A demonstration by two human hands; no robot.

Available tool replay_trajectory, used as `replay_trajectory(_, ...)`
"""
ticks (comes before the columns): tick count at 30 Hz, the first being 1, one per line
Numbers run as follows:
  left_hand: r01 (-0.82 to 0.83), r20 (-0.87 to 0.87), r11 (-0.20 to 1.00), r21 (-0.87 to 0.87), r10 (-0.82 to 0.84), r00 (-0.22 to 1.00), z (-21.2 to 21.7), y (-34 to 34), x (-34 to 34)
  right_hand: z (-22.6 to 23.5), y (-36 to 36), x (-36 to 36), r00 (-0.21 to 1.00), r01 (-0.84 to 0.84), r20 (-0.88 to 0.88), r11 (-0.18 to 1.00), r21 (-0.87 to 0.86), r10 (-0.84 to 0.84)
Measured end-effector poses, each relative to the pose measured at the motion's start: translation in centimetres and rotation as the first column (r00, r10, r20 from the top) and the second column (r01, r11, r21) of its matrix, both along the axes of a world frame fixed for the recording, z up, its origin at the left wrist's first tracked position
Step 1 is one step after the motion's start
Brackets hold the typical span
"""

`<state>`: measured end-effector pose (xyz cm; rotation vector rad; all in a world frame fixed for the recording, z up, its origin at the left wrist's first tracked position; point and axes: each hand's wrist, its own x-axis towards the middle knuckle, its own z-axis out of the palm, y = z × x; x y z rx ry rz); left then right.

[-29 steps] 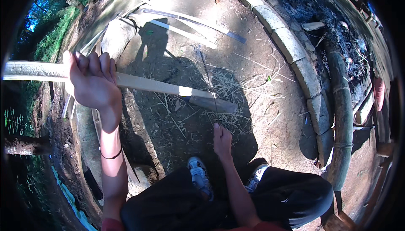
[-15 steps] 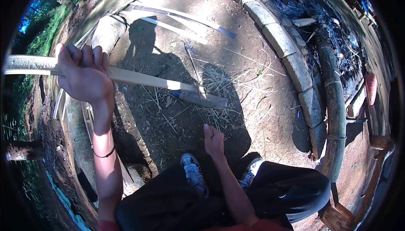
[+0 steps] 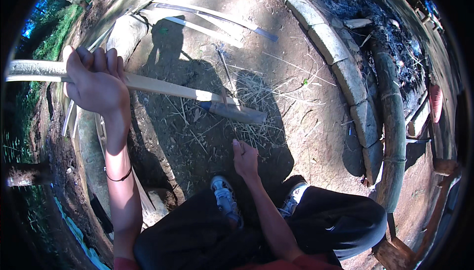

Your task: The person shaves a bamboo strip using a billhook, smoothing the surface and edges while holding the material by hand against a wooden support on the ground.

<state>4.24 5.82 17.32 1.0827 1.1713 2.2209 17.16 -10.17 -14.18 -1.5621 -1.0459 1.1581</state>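
My left hand (image 3: 98,80) is wrapped round a long pale strip (image 3: 165,88), which looks like split bamboo or wood. The strip runs from the left rim toward the middle, its far-right end at a short rounded piece of wood or bamboo (image 3: 237,113) with a dark end. Below that piece, my right hand (image 3: 245,159) is closed, thumb and index finger together. A thin, dark line rises from its fingertips, too fine to name. A small brown sliver (image 3: 223,96) stands across the strip near its end; whether it joins what my right hand holds is unclear.
Shavings (image 3: 254,92) lie scattered on the dirt, and several long strips (image 3: 212,18) rest farther off. At right, a stone curb (image 3: 340,67) borders ash (image 3: 395,38), beside a bamboo pole (image 3: 392,117). A pale log or stone (image 3: 128,35) stands far left.
My right hand has shifted slightly left and down toward me, still closed. A brown sliver now shows across the strip. My left hand has barely moved, keeping its hold.
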Motion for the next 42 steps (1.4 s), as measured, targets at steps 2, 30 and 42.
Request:
replay_trajectory(2,0.035,0.024,0.999,-0.003,-0.035,0.999,0.1,0.0,0.2,-2.1,-0.9,-0.1,0.998,0.056,0.019,0.998,-0.028,-0.055)
replay_trajectory(30,0.019,-0.063,0.999,-0.046,-0.022,0.998,-1.5,0.8,-0.7,1.6,0.0,-0.5,0.999,-0.018,0.041,0.995,-0.098,0.022)
replay_trajectory(42,-0.046,0.009,0.998,-0.050,0.047,0.999,-1.2,0.7,0.6,-0.4,0.4,0.6,0.891,0.077,-0.341,0.839,-0.538,-0.301)
